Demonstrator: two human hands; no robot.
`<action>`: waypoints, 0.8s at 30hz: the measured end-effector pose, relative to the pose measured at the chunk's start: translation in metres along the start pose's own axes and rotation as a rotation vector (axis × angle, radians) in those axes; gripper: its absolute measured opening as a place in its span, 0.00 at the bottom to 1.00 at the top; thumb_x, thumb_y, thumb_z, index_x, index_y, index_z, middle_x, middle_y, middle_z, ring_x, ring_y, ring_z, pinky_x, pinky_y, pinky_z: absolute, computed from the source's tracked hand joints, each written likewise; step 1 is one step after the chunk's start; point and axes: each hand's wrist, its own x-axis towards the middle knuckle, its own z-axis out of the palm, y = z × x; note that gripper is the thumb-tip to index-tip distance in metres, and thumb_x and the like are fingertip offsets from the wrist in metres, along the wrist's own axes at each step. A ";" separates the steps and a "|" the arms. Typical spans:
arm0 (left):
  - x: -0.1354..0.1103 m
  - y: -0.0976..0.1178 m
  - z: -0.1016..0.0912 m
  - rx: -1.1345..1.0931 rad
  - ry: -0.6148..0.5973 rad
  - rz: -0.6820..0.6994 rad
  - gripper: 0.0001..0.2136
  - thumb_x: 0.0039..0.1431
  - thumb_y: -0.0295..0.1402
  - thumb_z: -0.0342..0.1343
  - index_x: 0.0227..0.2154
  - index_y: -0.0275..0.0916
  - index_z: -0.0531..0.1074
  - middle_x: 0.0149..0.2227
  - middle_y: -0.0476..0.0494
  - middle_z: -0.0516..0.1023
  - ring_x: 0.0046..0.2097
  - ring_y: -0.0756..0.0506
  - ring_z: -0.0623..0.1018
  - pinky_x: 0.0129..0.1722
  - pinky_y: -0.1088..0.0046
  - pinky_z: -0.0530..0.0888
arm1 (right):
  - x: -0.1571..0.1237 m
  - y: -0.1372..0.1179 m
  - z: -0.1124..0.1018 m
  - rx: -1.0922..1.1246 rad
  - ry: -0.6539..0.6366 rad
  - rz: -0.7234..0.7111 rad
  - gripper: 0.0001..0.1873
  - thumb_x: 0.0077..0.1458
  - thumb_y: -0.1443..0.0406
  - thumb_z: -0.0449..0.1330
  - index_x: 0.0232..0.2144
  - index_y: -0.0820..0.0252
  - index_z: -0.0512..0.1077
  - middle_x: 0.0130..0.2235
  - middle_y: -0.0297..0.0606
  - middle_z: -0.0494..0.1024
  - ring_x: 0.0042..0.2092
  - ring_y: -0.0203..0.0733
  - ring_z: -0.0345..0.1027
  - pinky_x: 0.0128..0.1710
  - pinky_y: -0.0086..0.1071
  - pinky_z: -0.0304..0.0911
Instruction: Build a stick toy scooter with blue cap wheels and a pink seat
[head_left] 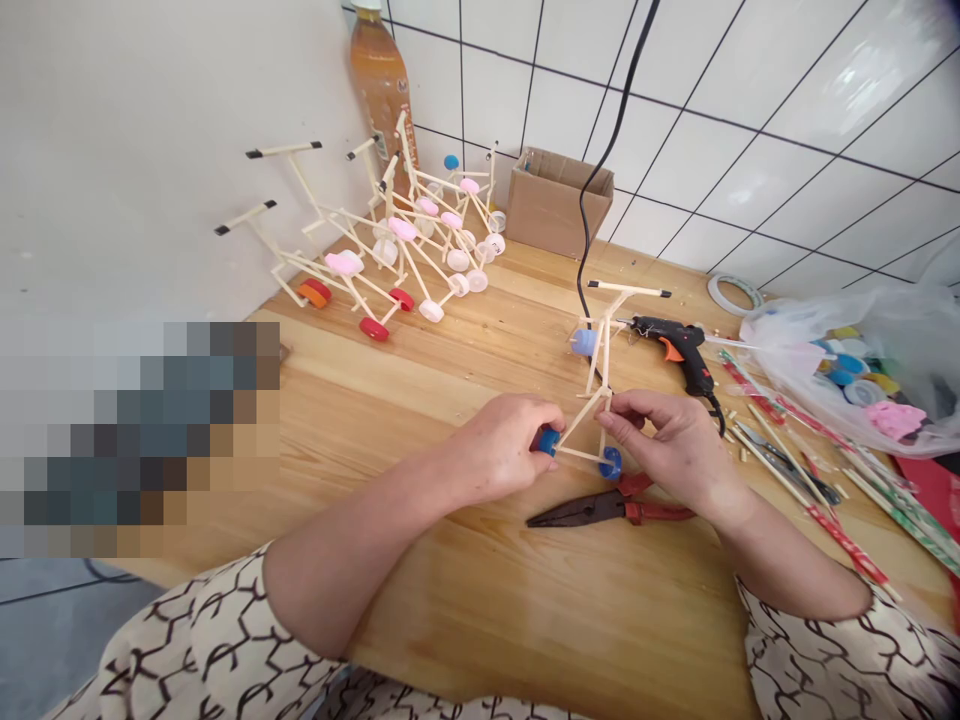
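A small tricycle model (pixel 604 345) built of thin wooden sticks stands on the table between my hands. Its wheels are bottle caps: a light blue front cap (pixel 584 342) and two dark blue rear caps, the right one (pixel 610 463) in plain sight. My left hand (pixel 517 440) is closed round the left dark blue cap (pixel 550 441). With thumb and forefinger, my right hand (pixel 660 440) pinches a stick of the frame near its middle joint. Long-nose pliers (pixel 592 508) with red handles lie just in front of the model, partly under my right hand.
Several finished stick tricycles (pixel 397 230) stand at the back left by a tea bottle (pixel 381 80). A cardboard box (pixel 559 200) is against the tiles. Rightward lie a glue gun (pixel 675 345), tape roll (pixel 735 294), scissors (pixel 787 465), chopsticks and a bag of caps (pixel 862 370).
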 end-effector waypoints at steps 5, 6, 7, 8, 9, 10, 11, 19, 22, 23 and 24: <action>-0.001 0.003 0.000 0.026 0.006 0.022 0.08 0.45 0.24 0.60 0.32 0.36 0.73 0.26 0.50 0.73 0.27 0.52 0.70 0.28 0.77 0.66 | 0.000 0.000 0.000 0.007 -0.005 0.018 0.14 0.52 0.60 0.55 0.20 0.63 0.70 0.19 0.32 0.66 0.22 0.32 0.56 0.21 0.24 0.54; -0.001 0.003 0.000 0.027 0.005 0.028 0.08 0.45 0.24 0.60 0.32 0.36 0.73 0.26 0.50 0.73 0.26 0.52 0.70 0.29 0.77 0.66 | 0.000 0.000 0.000 0.005 -0.008 0.019 0.14 0.52 0.60 0.55 0.20 0.63 0.70 0.19 0.32 0.66 0.22 0.32 0.56 0.21 0.24 0.53; -0.001 0.003 0.000 0.027 0.005 0.032 0.08 0.45 0.24 0.60 0.31 0.36 0.73 0.26 0.50 0.73 0.26 0.52 0.70 0.29 0.77 0.66 | 0.001 -0.001 0.000 0.004 -0.011 0.020 0.15 0.52 0.60 0.55 0.20 0.63 0.71 0.19 0.32 0.66 0.22 0.32 0.56 0.22 0.24 0.53; -0.001 0.003 0.000 0.026 0.005 0.034 0.08 0.45 0.24 0.60 0.31 0.36 0.73 0.26 0.50 0.73 0.26 0.52 0.70 0.29 0.76 0.66 | 0.001 -0.001 0.000 0.001 -0.012 0.020 0.15 0.52 0.60 0.55 0.20 0.63 0.71 0.19 0.32 0.66 0.22 0.32 0.56 0.22 0.24 0.53; -0.002 0.002 0.000 0.026 0.006 0.034 0.08 0.46 0.24 0.60 0.32 0.36 0.73 0.25 0.51 0.73 0.26 0.51 0.70 0.29 0.76 0.66 | 0.001 -0.002 0.000 -0.001 -0.012 0.020 0.15 0.52 0.60 0.55 0.20 0.63 0.71 0.19 0.32 0.67 0.22 0.32 0.56 0.21 0.24 0.53; -0.002 0.002 0.000 0.028 0.008 0.034 0.08 0.46 0.24 0.60 0.32 0.36 0.73 0.25 0.51 0.73 0.26 0.51 0.70 0.29 0.76 0.67 | 0.001 -0.002 -0.001 -0.002 -0.012 0.021 0.15 0.52 0.59 0.55 0.20 0.63 0.71 0.19 0.32 0.66 0.22 0.32 0.56 0.21 0.24 0.53; -0.002 0.002 0.000 0.030 0.010 0.033 0.08 0.46 0.24 0.60 0.32 0.36 0.73 0.25 0.51 0.73 0.27 0.51 0.70 0.29 0.76 0.67 | 0.001 -0.002 -0.001 -0.002 -0.013 0.022 0.15 0.52 0.59 0.55 0.20 0.63 0.70 0.19 0.32 0.66 0.22 0.31 0.56 0.21 0.24 0.53; -0.002 0.002 0.000 0.036 0.009 0.034 0.08 0.46 0.24 0.60 0.32 0.36 0.73 0.26 0.51 0.73 0.27 0.51 0.71 0.30 0.76 0.67 | 0.001 -0.003 -0.001 -0.006 -0.017 0.030 0.15 0.52 0.60 0.55 0.20 0.63 0.70 0.19 0.32 0.66 0.22 0.31 0.55 0.21 0.24 0.53; -0.001 0.002 0.000 0.043 0.006 0.031 0.09 0.46 0.25 0.61 0.33 0.37 0.73 0.27 0.50 0.74 0.28 0.51 0.71 0.30 0.76 0.68 | 0.000 -0.002 -0.001 -0.011 -0.009 0.036 0.15 0.52 0.60 0.55 0.20 0.63 0.71 0.20 0.33 0.68 0.22 0.32 0.56 0.21 0.24 0.53; -0.001 0.002 0.000 0.043 0.004 0.032 0.09 0.46 0.25 0.61 0.33 0.36 0.73 0.28 0.49 0.74 0.28 0.51 0.72 0.30 0.76 0.68 | 0.000 -0.002 -0.001 -0.009 -0.007 0.037 0.15 0.52 0.60 0.55 0.20 0.63 0.71 0.20 0.33 0.68 0.22 0.32 0.57 0.21 0.25 0.53; -0.001 0.001 0.001 0.043 0.003 0.035 0.09 0.46 0.25 0.61 0.33 0.36 0.73 0.28 0.49 0.74 0.28 0.51 0.72 0.30 0.76 0.68 | 0.000 -0.001 -0.001 -0.008 -0.005 0.037 0.15 0.52 0.60 0.55 0.21 0.63 0.72 0.20 0.33 0.69 0.23 0.32 0.57 0.21 0.25 0.53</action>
